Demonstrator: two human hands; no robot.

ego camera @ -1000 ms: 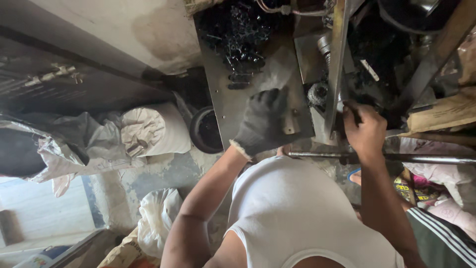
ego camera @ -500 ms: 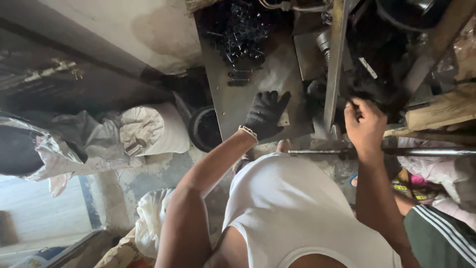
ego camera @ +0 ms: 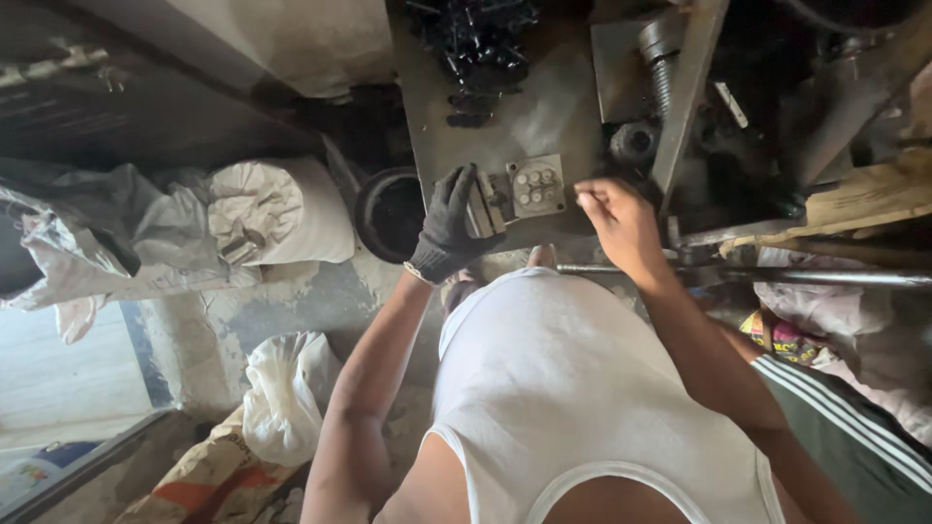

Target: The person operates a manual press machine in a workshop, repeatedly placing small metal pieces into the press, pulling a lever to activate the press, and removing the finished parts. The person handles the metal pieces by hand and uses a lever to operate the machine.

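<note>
1. We look down over our own chest at a grey steel work plate [ego camera: 544,116], with our two hands up at its near edge.
2. The thing in hand is a small square metal block [ego camera: 536,185] with a cluster of round studs on its top face; it sits flat on the plate, near that edge.
3. The block lies between our hands: just to the right of our gloved left hand [ego camera: 449,225], and to the left of our bare right hand [ego camera: 621,221].
4. Our left hand is the nearer one. Its fingertips rest on a narrow ribbed bracket [ego camera: 482,207] that butts against the block's left side; that bracket's long axis runs away from us, slightly tilted.
5. Left fingers: spread a little and laid on the bracket, not wrapped around anything that we can see.
6. Right fingers: curled in close together near the block's right side. Whether they pinch a small part we cannot tell.
7. Further up the plate lies a heap of small black parts [ego camera: 473,39], well apart from both hands.
</note>
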